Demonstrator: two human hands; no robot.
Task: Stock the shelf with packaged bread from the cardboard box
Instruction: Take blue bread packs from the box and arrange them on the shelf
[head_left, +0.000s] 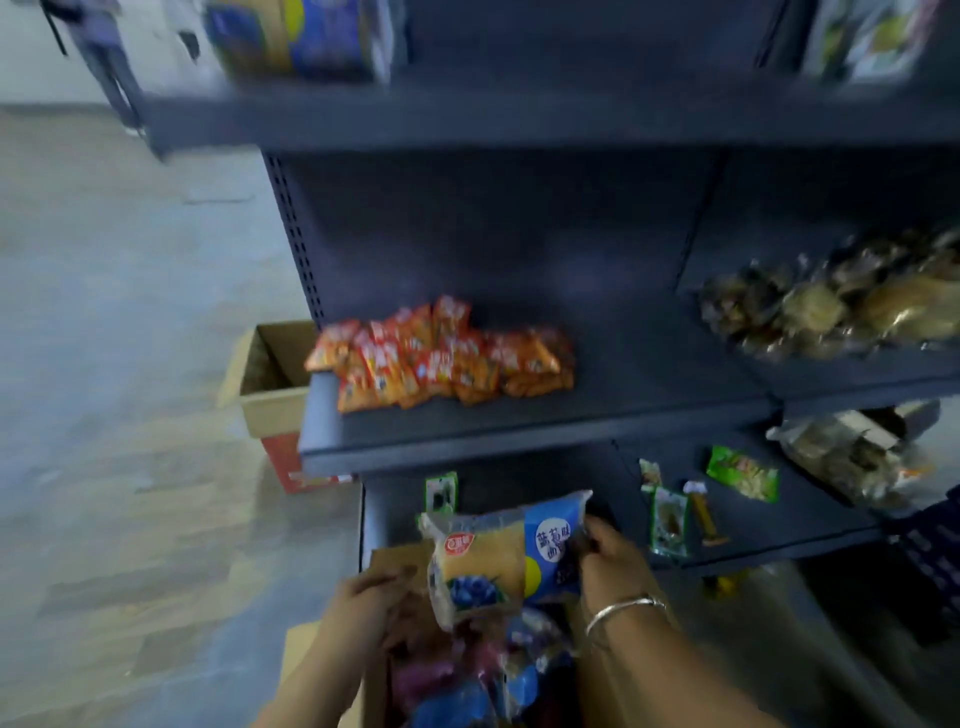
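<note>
Currently the blueberry bread package (498, 561) is held above the open cardboard box (395, 558), below the dark shelf (519, 431) carrying orange snack packets (441, 358). The right hand (610, 553), bracelet (623, 610) at the wrist, pinches the package's blue end with curled fingers. The left hand (371, 592) reaches into the box among more packages; its finger state cannot be determined.

Both forearms rise from the bottom edge toward the lower centre of the frame; the right hand (605, 551), right of centre, has its fingers curled in a pinch on the edge of a bread packet (498, 558) (a thin silver bangle circles that wrist); the left hand (371, 592), lower and left of centre, lies knuckles up, its fingertips blurred, its grip unclear.
</note>
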